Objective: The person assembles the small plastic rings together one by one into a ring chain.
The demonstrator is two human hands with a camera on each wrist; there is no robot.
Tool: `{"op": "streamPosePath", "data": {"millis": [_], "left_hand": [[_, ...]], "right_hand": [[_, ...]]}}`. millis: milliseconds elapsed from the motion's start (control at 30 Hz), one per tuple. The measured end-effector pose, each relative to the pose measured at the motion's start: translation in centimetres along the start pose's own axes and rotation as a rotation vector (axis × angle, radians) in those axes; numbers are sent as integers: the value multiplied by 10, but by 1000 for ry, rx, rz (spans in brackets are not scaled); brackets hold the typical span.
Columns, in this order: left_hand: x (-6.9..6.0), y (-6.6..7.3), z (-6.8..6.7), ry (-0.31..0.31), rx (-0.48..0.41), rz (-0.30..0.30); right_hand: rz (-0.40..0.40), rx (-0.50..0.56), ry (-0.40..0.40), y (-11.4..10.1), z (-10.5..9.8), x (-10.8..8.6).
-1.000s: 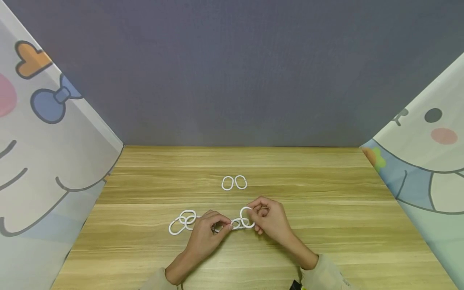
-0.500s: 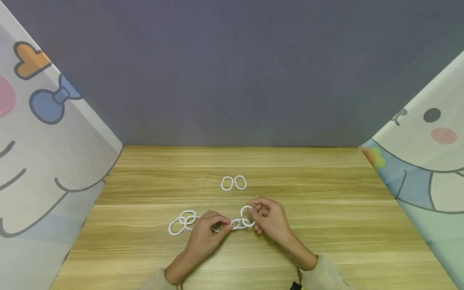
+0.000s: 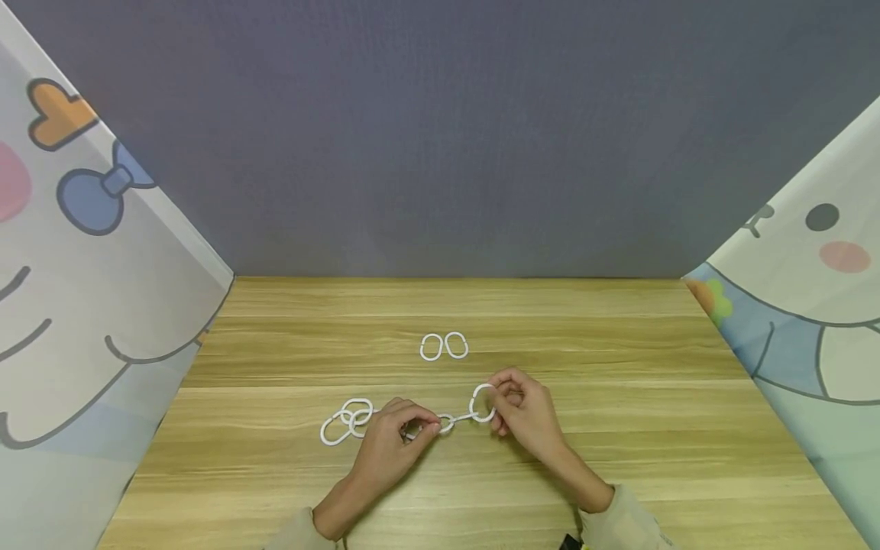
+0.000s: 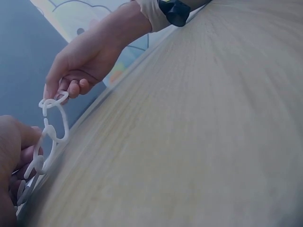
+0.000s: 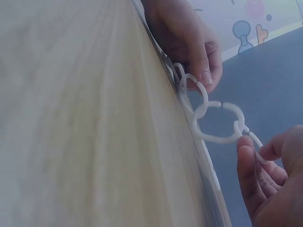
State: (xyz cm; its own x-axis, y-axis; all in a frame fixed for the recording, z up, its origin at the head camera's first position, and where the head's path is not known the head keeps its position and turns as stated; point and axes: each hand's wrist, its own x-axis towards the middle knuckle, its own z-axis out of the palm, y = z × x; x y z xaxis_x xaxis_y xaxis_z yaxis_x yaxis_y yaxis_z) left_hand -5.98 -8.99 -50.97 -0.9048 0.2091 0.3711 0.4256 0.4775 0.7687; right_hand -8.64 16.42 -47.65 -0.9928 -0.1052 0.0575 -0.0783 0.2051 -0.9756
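Several white plastic C-links are joined in a chain. My left hand (image 3: 393, 441) pinches one link (image 3: 447, 429) between thumb and forefinger, low over the table. The end link (image 3: 473, 399) stands upright in the fingertips of my right hand (image 3: 528, 416). Between the hands a middle link (image 5: 213, 139) joins these two and looks stretched out; the right wrist view shows a slit in its rim. More chain links (image 3: 333, 442) lie left of my left hand, which hides part of the chain.
Two loose white links, a left one (image 3: 422, 350) and a right one (image 3: 467, 350), lie farther back on the wooden table (image 3: 584, 328). A grey panel (image 3: 440, 153) stands behind, with cartoon-printed panels at both sides.
My right hand has moved right and slightly away from me with the end link. The middle link has been drawn out and now shows edge-on. My left hand stays in place.
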Motion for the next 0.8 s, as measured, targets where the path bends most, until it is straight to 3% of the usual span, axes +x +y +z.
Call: {"op": "streamPosePath", "data": {"millis": [200,400,667,800], "left_hand": [[2,2,-3,1,10,-50],[4,3,-7,13,15,-103],[4,2,-9,69,58,-106],[4,5,-11,82,86,-135]], "right_hand": [[56,19,-11,0,-6,-1],[51,24,-7,5,-8,-3],[72,59,-23,9,-8,-4],[76,68,-57,9,-7,-5]]}}
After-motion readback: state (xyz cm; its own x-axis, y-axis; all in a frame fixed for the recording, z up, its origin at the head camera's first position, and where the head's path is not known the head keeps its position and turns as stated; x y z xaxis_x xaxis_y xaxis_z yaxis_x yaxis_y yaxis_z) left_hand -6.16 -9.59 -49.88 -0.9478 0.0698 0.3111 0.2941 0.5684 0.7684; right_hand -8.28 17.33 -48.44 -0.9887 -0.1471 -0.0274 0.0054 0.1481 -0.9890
